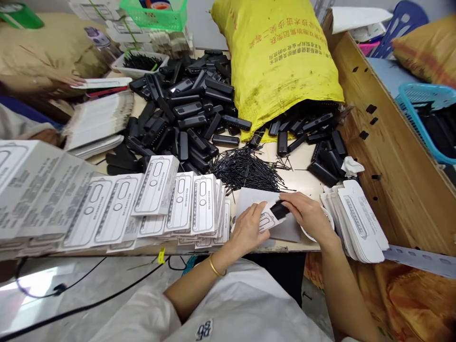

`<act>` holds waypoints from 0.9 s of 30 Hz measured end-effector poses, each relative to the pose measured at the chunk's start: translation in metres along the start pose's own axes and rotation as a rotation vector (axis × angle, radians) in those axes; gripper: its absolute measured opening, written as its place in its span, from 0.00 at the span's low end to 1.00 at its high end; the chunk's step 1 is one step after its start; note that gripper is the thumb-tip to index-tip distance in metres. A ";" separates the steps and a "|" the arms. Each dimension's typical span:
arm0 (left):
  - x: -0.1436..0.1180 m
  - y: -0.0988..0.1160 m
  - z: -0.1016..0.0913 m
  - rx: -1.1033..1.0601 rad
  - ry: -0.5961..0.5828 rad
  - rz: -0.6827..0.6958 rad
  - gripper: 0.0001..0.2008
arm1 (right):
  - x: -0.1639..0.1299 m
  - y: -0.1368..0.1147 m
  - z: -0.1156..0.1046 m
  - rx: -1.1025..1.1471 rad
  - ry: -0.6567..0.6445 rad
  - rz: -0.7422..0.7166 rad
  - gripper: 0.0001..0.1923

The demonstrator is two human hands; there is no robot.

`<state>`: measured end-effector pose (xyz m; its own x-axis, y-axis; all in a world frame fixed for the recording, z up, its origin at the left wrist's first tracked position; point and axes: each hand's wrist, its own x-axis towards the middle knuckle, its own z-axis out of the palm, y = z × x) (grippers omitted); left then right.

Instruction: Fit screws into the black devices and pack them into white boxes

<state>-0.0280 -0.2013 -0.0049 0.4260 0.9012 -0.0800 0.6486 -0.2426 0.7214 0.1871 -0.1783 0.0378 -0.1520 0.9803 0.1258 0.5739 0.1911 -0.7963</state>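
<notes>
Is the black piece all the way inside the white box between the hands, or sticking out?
Sticking out: the black piece shows past the end of the white box, by the right hand.

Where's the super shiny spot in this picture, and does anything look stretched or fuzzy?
In the head view, white glare washes over the floor at lower left; in the head view, the white boxes at the left edge look stretched, perhaps by a wide lens, and their small print is too soft to read; in the head view, the left hand and right hand look fairly clear.

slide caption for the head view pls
Left hand holds a white box, right hand a black piece at its end.
</notes>
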 end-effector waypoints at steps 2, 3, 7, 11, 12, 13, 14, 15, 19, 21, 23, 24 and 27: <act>-0.001 -0.002 0.002 -0.121 0.053 -0.006 0.34 | 0.015 0.005 0.015 0.046 0.044 0.128 0.16; -0.001 -0.003 0.003 -0.179 0.093 0.002 0.34 | 0.027 0.010 0.021 0.017 0.089 0.232 0.18; -0.002 -0.001 0.004 -0.334 0.261 0.079 0.35 | 0.075 0.040 0.045 -0.388 0.028 0.506 0.09; 0.004 0.006 0.004 -0.405 0.294 0.124 0.36 | 0.088 0.055 0.058 -0.397 -0.035 0.525 0.07; 0.006 0.007 0.005 -0.413 0.292 0.127 0.36 | 0.085 0.056 0.059 -0.391 -0.042 0.531 0.07; 0.009 0.007 0.007 -0.418 0.290 0.125 0.37 | 0.082 0.056 0.059 -0.381 -0.044 0.535 0.07; 0.011 0.007 0.008 -0.421 0.287 0.119 0.38 | 0.079 0.055 0.059 -0.371 -0.043 0.536 0.06; 0.014 0.007 0.010 -0.423 0.284 0.110 0.38 | 0.077 0.054 0.060 -0.360 -0.039 0.534 0.05; 0.019 0.006 0.017 -0.451 0.274 0.077 0.40 | 0.076 0.050 0.067 -0.296 -0.019 0.509 0.05; 0.018 0.007 0.018 -0.463 0.279 0.052 0.40 | 0.078 0.049 0.068 -0.246 -0.011 0.499 0.06; 0.018 0.008 0.016 -0.462 0.287 0.031 0.40 | 0.078 0.048 0.061 -0.188 0.018 0.487 0.06; 0.018 0.008 0.016 -0.459 0.291 0.024 0.40 | 0.076 0.047 0.055 -0.158 0.040 0.481 0.05; 0.019 0.010 0.015 -0.448 0.296 0.017 0.40 | 0.059 0.031 0.034 -0.019 0.146 0.452 0.08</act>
<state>-0.0039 -0.1917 -0.0099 0.1963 0.9768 0.0852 0.2828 -0.1396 0.9490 0.1683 -0.1157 0.0000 0.2300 0.9619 -0.1475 0.5717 -0.2562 -0.7794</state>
